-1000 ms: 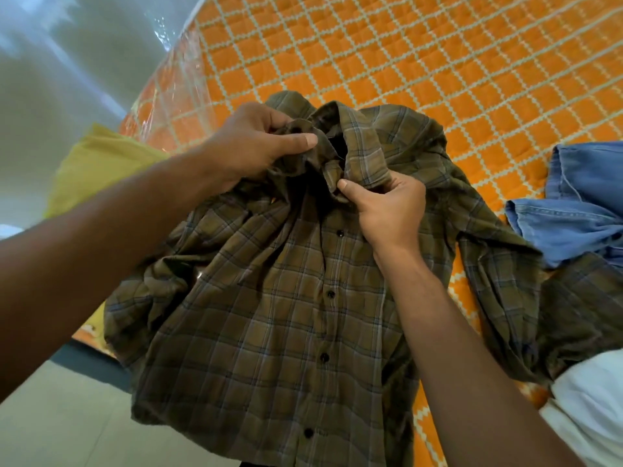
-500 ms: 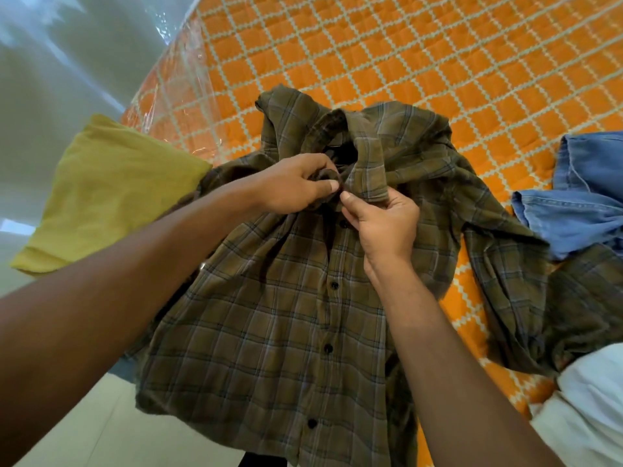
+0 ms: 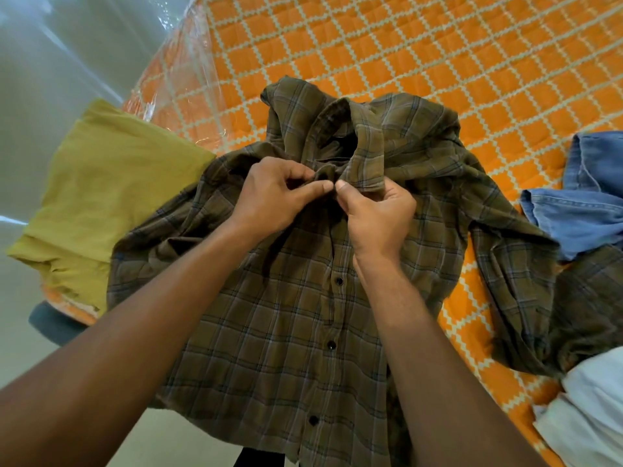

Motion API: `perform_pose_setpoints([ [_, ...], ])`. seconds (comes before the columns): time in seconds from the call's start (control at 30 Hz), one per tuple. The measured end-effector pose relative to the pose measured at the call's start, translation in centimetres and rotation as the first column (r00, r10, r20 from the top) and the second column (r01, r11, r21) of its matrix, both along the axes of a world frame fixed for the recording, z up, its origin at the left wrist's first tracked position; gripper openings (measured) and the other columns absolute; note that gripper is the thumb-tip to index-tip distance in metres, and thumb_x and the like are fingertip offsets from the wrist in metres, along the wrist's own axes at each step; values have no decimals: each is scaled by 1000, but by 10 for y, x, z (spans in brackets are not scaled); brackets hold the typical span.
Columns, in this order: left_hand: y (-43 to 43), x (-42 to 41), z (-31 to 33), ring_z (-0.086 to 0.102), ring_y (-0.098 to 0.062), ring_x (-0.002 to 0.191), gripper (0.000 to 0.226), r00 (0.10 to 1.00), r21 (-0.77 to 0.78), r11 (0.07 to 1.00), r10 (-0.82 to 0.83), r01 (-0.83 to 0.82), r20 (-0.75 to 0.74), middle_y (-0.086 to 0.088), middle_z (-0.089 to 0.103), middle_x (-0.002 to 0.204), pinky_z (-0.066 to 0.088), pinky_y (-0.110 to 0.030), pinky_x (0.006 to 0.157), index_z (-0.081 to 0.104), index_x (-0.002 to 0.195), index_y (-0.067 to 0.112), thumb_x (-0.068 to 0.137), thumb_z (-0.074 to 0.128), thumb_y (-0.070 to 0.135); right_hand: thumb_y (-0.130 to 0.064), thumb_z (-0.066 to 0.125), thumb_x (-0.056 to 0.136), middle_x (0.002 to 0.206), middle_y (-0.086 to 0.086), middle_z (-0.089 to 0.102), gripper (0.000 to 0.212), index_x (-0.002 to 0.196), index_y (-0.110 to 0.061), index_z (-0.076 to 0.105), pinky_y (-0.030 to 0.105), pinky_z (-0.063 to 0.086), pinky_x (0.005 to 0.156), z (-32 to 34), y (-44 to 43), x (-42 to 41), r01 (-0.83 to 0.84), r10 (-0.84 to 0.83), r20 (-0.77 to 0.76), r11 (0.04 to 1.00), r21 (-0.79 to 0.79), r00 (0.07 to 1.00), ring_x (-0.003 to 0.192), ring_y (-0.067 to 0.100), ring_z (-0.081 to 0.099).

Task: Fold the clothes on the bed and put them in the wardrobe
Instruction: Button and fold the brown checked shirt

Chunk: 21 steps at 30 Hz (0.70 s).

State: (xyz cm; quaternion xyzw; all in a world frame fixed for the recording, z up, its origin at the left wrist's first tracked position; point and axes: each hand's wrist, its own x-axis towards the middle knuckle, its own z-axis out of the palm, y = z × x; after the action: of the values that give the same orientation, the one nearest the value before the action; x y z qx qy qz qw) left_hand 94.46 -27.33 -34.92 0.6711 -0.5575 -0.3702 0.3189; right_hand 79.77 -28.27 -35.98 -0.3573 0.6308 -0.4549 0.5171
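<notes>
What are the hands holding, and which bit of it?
Both hold the shirt. The left hand and right hand pinch its front edges at the neck, just under the collar, at the top of the button row.

2 hands in frame: left hand (image 3: 273, 200), right hand (image 3: 377, 220). 1 plaid shirt (image 3: 269, 332), with 3 dark buttons (image 3: 338, 281) showing on its front below the hands. 1 yellow garment (image 3: 111, 183), 1 blue denim garment (image 3: 586, 210), 1 white garment (image 3: 593, 416): 4 clothing items total. 1 bed (image 3: 371, 45), orange cover.
</notes>
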Motion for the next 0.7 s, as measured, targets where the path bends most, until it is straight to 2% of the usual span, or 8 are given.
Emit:
perform_pose_setpoints([
  [0.07, -1, -6, 5, 66, 0, 69, 21, 998, 25, 999, -40, 41, -43, 14, 71, 73, 49, -18, 60, 76, 85, 20, 99, 63, 30, -7, 81, 81, 86, 4, 78, 12, 92, -9, 78, 47, 63, 80, -4, 1, 2, -10, 10, 0, 1000, -1, 1000, 87, 21, 76],
  [0.13, -4, -10, 11, 58, 4, 59, 33, 994, 96, 991, -84, 90, -63, 22, 62, 60, 41, -10, 57, 69, 76, 24, 105, 53, 24, -5, 80, 81, 86, 4, 78, 12, 93, -9, 78, 46, 63, 80, -6, 2, 4, 5, -5, 0, 1000, 4, 1000, 86, 21, 76],
  [0.2, -7, -8, 15, 52, 0, 53, 39, 986, 181, 972, -136, 152, -101, 16, 58, 57, 42, -15, 58, 65, 72, 15, 107, 48, 20, -2, 79, 82, 86, 5, 78, 12, 93, -6, 78, 46, 63, 81, -9, 3, 4, 36, -36, 16, 999, 23, 999, 86, 21, 75],
  [0.27, -9, -6, 16, 60, -10, 64, 31, 983, 218, 960, -159, 175, -92, 0, 67, 73, 50, -21, 64, 72, 89, 4, 106, 51, 19, 1, 78, 82, 87, 7, 78, 13, 93, -6, 78, 46, 63, 83, -10, 4, 5, 59, -62, 56, 997, 46, 997, 88, 22, 76],
  [0.33, -8, -4, 12, 69, -10, 80, 21, 992, 208, 971, -113, 121, -51, -1, 75, 88, 57, -22, 76, 77, 99, 11, 101, 59, 21, 4, 77, 83, 88, 8, 78, 14, 93, -6, 77, 43, 63, 83, -10, 6, 7, 71, -79, 102, 995, 72, 992, 89, 22, 76],
  [0.4, -8, -3, 8, 70, -5, 86, 13, 1000, 164, 986, -11, 14, -21, 7, 76, 91, 59, -29, 83, 79, 99, 18, 96, 68, 25, 6, 76, 83, 87, 7, 78, 15, 93, -5, 76, 35, 62, 78, -7, 7, 10, 87, -103, 173, 991, 97, 979, 87, 19, 76],
  [0.53, -9, -5, 7, 72, -4, 85, 1, 968, 187, 973, 173, -138, -182, 7, 76, 84, 57, -22, 81, 76, 88, 24, 89, 76, 23, 7, 75, 84, 83, 3, 76, 14, 93, -4, 74, 23, 58, 70, -1, 4, 10, 112, -159, 309, 980, 163, 938, 82, 12, 74],
  [0.7, -17, -7, 10, 73, -17, 89, 7, 970, 217, 971, 146, -102, -196, -2, 77, 87, 59, -36, 90, 78, 89, 18, 91, 74, 23, 8, 75, 83, 83, 2, 76, 16, 91, -6, 74, 16, 53, 65, 0, -1, 8, 122, -200, 397, 969, 214, 896, 76, 6, 72],
])
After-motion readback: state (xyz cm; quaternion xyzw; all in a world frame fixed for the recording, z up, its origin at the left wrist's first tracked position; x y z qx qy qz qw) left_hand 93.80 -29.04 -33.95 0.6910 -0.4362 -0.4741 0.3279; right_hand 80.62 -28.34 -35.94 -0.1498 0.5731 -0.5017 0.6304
